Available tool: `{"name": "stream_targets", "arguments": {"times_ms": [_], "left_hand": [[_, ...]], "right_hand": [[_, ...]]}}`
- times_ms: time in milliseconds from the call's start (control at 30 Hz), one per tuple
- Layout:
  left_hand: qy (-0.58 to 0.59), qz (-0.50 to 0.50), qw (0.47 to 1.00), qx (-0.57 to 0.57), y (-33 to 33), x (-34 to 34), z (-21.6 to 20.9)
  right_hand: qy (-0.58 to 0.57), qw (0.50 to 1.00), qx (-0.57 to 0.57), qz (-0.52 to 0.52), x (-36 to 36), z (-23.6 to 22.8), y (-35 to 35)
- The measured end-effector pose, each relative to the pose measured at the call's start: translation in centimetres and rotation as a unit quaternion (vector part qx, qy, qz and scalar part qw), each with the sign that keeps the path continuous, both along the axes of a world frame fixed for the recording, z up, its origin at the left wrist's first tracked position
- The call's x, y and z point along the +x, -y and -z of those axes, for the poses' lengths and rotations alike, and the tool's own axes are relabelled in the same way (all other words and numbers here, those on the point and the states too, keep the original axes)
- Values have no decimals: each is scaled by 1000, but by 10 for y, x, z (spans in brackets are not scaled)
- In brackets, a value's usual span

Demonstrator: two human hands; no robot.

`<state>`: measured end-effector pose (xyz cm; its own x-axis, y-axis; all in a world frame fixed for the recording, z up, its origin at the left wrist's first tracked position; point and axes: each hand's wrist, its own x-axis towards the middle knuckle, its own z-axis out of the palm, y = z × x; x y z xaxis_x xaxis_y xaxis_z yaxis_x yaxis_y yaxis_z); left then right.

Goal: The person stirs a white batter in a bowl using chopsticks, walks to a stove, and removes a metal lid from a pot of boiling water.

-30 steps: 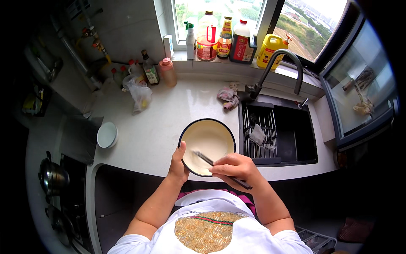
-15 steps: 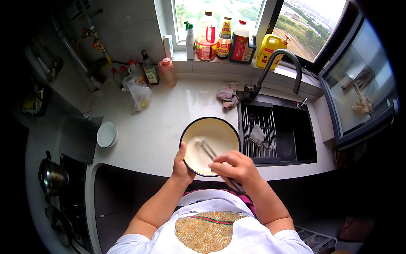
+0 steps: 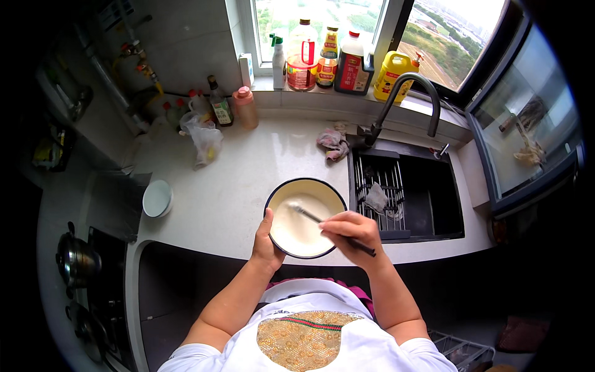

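My left hand (image 3: pixel 266 244) grips the left side of a cream-coloured bowl (image 3: pixel 308 186) with a dark blue rim, its thumb on the rim. Inside the bowl lies a pale, creamy mixture (image 3: pixel 292 230). Held in my closed right hand (image 3: pixel 355 232) is a pair of chopsticks (image 3: pixel 308 214), dark at the handle and silvery toward the tips. Their tips reach into the mixture near the bowl's middle and are blurred. The bowl is near the counter's front edge.
Right of the bowl is a dark sink (image 3: pixel 432 204) with a rack (image 3: pixel 379 214) and curved faucet (image 3: pixel 406 77). A crumpled cloth (image 3: pixel 334 146) lies behind. To the left are a white bowl (image 3: pixel 157 198), plastic bag (image 3: pixel 203 139) and pink-lidded bottle (image 3: pixel 245 108). Several bottles line the windowsill.
My right hand has moved slightly right and up, and the chopsticks lie at a flatter slant. The bowl's far rim has come a little lower and nearer. My left hand keeps its grip.
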<state>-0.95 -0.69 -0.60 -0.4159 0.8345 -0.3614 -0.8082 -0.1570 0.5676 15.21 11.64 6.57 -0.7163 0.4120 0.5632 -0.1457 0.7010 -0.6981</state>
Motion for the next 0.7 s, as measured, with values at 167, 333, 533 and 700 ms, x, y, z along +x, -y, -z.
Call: {"name": "stream_targets", "arguments": {"times_ms": [167,333,533,700], "left_hand": [[-8,4,1000,-1,6,-5,0],[-12,1,1000,-8,4,-3,-3],[-31,-15,999,-13,10,-12,-10],[-32,7,999,-13,-1,-1,-7]], "right_hand": [[-65,985,-73,140,7,11,-13],[-44,929,-364,55,5,32,-3],[55,898,-428,88,37,-4,-32],[-66,908,-361,200,12,17,-23]]}}
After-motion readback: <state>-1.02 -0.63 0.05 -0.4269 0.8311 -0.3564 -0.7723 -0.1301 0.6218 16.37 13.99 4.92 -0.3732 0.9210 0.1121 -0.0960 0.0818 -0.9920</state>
